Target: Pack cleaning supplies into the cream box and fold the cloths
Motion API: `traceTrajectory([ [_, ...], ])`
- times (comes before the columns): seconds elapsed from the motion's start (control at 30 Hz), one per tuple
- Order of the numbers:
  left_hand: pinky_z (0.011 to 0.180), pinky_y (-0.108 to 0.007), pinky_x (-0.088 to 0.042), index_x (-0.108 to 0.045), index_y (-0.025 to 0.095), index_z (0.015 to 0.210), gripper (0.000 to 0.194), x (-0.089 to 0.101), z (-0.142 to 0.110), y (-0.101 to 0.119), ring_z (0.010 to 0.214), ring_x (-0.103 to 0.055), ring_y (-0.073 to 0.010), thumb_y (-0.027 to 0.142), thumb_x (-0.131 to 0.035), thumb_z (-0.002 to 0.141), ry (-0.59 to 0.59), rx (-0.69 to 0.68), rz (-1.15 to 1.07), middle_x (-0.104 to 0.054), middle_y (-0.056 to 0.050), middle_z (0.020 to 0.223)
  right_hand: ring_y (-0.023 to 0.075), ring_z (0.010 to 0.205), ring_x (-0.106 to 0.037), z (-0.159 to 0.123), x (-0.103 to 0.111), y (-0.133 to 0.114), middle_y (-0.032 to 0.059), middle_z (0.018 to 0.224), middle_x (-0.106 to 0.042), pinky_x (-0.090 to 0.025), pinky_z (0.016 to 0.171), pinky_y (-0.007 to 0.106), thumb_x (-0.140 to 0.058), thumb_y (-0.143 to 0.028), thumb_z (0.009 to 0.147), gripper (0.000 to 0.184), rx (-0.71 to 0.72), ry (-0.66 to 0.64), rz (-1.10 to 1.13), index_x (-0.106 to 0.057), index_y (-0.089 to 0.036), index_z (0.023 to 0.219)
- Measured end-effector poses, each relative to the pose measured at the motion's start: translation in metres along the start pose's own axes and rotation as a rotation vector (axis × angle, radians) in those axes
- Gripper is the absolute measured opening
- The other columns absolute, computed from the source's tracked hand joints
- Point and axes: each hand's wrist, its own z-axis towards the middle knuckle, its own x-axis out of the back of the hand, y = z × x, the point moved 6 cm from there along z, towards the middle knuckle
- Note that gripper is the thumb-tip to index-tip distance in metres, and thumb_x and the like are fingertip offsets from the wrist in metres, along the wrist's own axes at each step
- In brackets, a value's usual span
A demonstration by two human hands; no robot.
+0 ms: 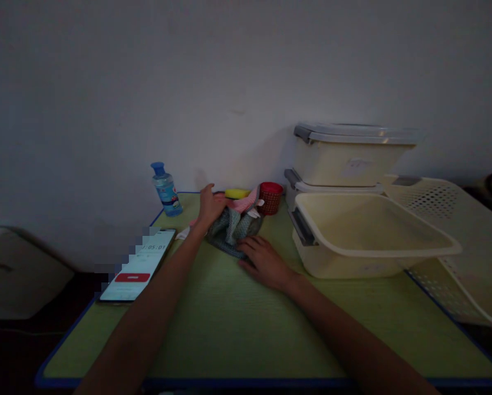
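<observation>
A crumpled grey-green checked cloth (pixel 229 229) lies on the far middle of the table, bunched with a pink cloth (pixel 246 204). My left hand (pixel 211 208) is at the left side of this bundle, with a finger raised and apart from the others. Some of its fingertips are hidden by the cloth. At the near right edge, my right hand (pixel 266 264) rests palm down, its fingers stretched over the grey-green cloth. Behind the bundle lies a yellow object (pixel 236 193), partly covered. Beside it stands a red woven-pattern cup (pixel 271 198).
On the left are a blue bottle (pixel 167 192) and a lit phone (pixel 141 269). A cream open bin (pixel 336 263) stands at right, before two stacked lidded boxes (pixel 352 159). A perforated basket (pixel 471 236) is at far right. The wall (pixel 229 82) rises behind the table.
</observation>
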Motion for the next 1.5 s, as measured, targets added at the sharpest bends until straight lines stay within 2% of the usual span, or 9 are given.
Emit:
traceTrajectory([
  [0.1, 0.093, -0.033, -0.039, -0.053, 0.015, 0.106, 0.042, -0.011, -0.005, 0.032, 0.108, -0.047, -0.0217, 0.012, -0.060, 0.065, -0.083, -0.242, 0.037, -0.050, -0.010, 0.113, 0.0199, 0.092, -0.047, 0.000, 0.002, -0.001, 0.0082, 0.097, -0.056, -0.038, 0.083, 0.033, -0.051, -0.025, 0.083, 0.016, 0.020, 0.008, -0.012, -0.057, -0.013, 0.092],
  [0.2, 0.092, -0.032, -0.040, -0.056, 0.018, 0.106, 0.036, -0.039, -0.026, 0.054, 0.105, -0.050, -0.0200, 0.019, -0.060, 0.070, -0.349, -0.508, 0.112, -0.051, -0.008, 0.111, 0.0180, 0.083, -0.047, 0.000, 0.000, -0.004, 0.0052, 0.085, -0.056, -0.038, 0.077, 0.031, -0.057, -0.026, 0.078, 0.011, 0.067, -0.012, 0.006, -0.057, -0.014, 0.077],
  [0.33, 0.089, -0.033, -0.042, -0.063, 0.018, 0.097, 0.023, -0.071, -0.051, 0.033, 0.099, -0.053, -0.0210, 0.023, -0.058, 0.075, -0.613, -0.537, 0.458, -0.055, -0.008, 0.105, 0.0158, 0.074, -0.047, 0.001, -0.004, -0.006, 0.0030, 0.074, -0.056, -0.037, 0.075, 0.030, -0.058, -0.032, 0.078, 0.020, 0.120, -0.020, 0.014, -0.055, -0.015, 0.066],
  [0.53, 0.084, -0.041, -0.043, -0.057, 0.007, 0.102, 0.030, -0.068, -0.049, 0.009, 0.097, -0.049, -0.0270, 0.018, -0.054, 0.075, -0.403, -0.408, 0.607, -0.051, -0.014, 0.100, 0.0143, 0.067, -0.051, 0.001, -0.003, -0.006, 0.0023, 0.068, -0.060, -0.034, 0.067, 0.027, -0.057, -0.030, 0.079, 0.022, 0.076, -0.019, -0.034, -0.059, -0.015, 0.064],
  [0.73, 0.088, -0.035, -0.042, -0.060, 0.014, 0.100, 0.026, -0.091, -0.067, 0.030, 0.101, -0.048, -0.0209, 0.010, -0.047, 0.077, -0.615, -0.792, 0.505, -0.052, -0.010, 0.109, 0.0139, 0.068, -0.054, 0.001, -0.004, -0.007, 0.0039, 0.071, -0.064, -0.033, 0.066, 0.027, -0.057, -0.028, 0.078, 0.020, 0.043, -0.017, -0.066, -0.063, -0.013, 0.067],
  [0.87, 0.094, -0.033, -0.040, -0.057, 0.014, 0.109, 0.037, -0.104, -0.068, 0.017, 0.107, -0.051, -0.0180, 0.006, -0.038, 0.079, -0.767, -0.737, 0.425, -0.056, -0.010, 0.115, 0.0143, 0.067, -0.055, 0.002, -0.004, -0.009, 0.0040, 0.069, -0.065, -0.032, 0.066, 0.027, -0.056, -0.029, 0.079, 0.021, 0.028, -0.023, -0.082, -0.064, -0.013, 0.067],
  [1.07, 0.102, -0.036, -0.033, -0.038, 0.011, 0.130, 0.055, -0.103, -0.063, 0.005, 0.125, -0.038, -0.0205, 0.003, -0.038, 0.076, -0.713, -0.616, 0.455, -0.037, -0.014, 0.139, 0.0143, 0.069, -0.056, 0.001, -0.004, -0.010, 0.0045, 0.071, -0.065, -0.033, 0.067, 0.027, -0.055, -0.029, 0.080, 0.022, 0.010, -0.048, -0.073, -0.065, -0.013, 0.069],
  [1.33, 0.087, -0.038, -0.042, -0.060, 0.012, 0.104, 0.033, -0.069, -0.043, 0.009, 0.102, -0.055, -0.0280, 0.030, -0.057, 0.076, -0.516, -0.367, 0.615, -0.062, -0.015, 0.104, 0.0181, 0.076, -0.061, -0.002, 0.002, 0.006, 0.0091, 0.079, -0.068, -0.037, 0.074, 0.029, -0.048, -0.024, 0.080, 0.022, -0.243, -0.068, -0.148, -0.068, -0.014, 0.080],
  [1.5, 0.074, -0.031, -0.044, -0.065, 0.012, 0.079, 0.014, -0.035, -0.022, 0.019, 0.085, -0.061, -0.0257, 0.019, -0.055, 0.073, -0.444, -0.221, 0.651, -0.066, -0.013, 0.080, 0.0215, 0.075, -0.063, -0.006, 0.009, 0.016, 0.0126, 0.077, -0.069, -0.039, 0.073, 0.031, -0.047, -0.022, 0.078, 0.024, -0.355, -0.061, -0.184, -0.069, -0.013, 0.078],
])
